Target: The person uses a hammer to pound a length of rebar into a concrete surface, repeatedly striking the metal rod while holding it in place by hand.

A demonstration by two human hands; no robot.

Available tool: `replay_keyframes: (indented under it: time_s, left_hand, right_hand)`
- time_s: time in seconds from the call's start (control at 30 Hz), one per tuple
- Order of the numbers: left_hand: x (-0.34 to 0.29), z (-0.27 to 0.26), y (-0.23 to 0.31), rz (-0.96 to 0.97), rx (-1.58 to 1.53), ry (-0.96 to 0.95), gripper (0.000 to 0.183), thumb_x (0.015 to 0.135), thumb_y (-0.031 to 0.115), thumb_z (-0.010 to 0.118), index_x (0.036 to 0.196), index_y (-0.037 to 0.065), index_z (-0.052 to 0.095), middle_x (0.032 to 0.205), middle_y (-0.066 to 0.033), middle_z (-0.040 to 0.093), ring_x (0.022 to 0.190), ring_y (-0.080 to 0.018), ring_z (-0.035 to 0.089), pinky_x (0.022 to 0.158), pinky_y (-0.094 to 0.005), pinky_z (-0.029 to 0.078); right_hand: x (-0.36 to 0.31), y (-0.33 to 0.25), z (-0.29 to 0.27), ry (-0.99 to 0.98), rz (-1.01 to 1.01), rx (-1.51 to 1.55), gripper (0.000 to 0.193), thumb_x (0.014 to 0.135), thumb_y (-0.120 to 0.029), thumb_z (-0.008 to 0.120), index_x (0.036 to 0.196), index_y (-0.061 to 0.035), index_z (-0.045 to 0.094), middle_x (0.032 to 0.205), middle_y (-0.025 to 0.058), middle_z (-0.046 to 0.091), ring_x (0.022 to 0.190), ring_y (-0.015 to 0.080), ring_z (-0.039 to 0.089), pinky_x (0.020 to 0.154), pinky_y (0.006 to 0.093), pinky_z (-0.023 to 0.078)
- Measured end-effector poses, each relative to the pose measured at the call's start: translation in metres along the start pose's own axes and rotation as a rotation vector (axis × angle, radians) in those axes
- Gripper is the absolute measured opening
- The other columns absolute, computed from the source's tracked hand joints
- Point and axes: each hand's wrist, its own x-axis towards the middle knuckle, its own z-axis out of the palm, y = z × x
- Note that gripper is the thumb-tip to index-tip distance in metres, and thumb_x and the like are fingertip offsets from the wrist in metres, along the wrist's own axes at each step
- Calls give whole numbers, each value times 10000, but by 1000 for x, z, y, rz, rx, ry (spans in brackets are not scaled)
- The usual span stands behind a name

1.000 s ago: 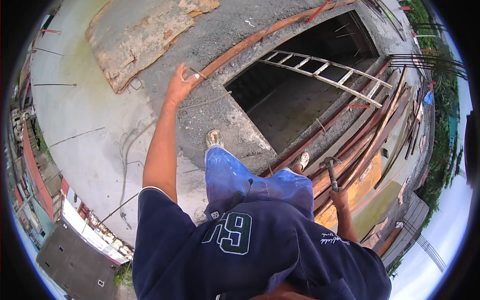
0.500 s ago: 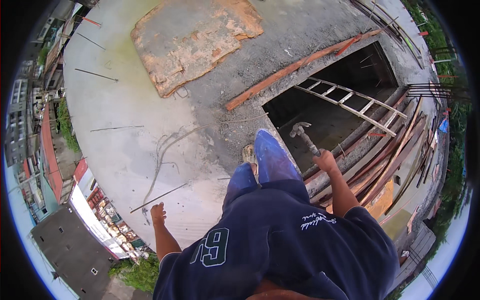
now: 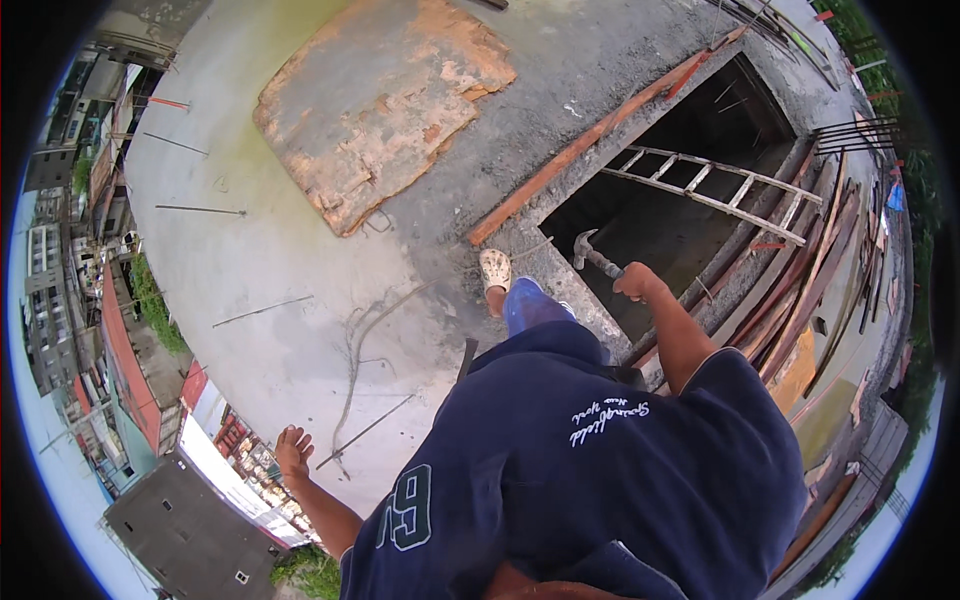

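My right hand grips a claw hammer by its handle, the metal head pointing up and to the left. The hammer hangs in the air over the near left edge of a dark rectangular opening in the concrete. Out to the left, my left hand is empty, its fingers loosely apart above the edge of the slab. A thin metal rod on the concrete is the thing nearest to it. Below my body, one foot in a pale clog shows on the slab, left of the opening.
A white ladder slants across the opening. A reddish wooden beam lies along its far side; planks are piled to the right. A worn plywood sheet lies ahead. Rods stick up from the slab, and buildings stand beyond its left edge.
My body has turned and stepped forward; the clogged foot is now farther ahead. The hammer has shifted slightly left and up. My left hand has swung outward to the left and back.
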Motion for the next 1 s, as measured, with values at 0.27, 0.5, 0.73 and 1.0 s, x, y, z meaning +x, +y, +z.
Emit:
replay_keyframes:
  time_s: [0.27,0.5,0.73,1.0]
  left_hand:
    - [52,79,244,490,314,-24,610,925,392,646,1414,64,485,1235,-95,624,1060,-207,614,851,-356,485]
    - [67,176,229,378,494,-365,729,865,356,674,1452,0,428,1229,-143,622,1045,-236,601,872,-412,497]
    - [128,153,134,83,649,-571,447,904,309,652,1263,55,568,1015,-75,645,829,-231,641,688,-406,518]
    - [220,162,182,121,890,-579,364,917,336,620,1183,88,588,1029,-58,626,820,-221,628,646,-397,500]
  right_hand:
    - [6,93,50,-204,245,-197,261,749,-232,693,719,27,707,643,120,671,584,224,656,580,395,555]
    - [-50,84,77,-312,407,-2,258,813,-255,647,700,-28,702,720,89,696,661,229,665,667,409,536]
    - [-41,72,146,-293,356,208,339,796,-321,629,636,-30,694,672,119,683,608,247,658,635,398,541]
    - [-59,-69,125,-200,460,239,265,771,-277,667,643,-49,713,650,103,679,608,213,652,629,401,542]
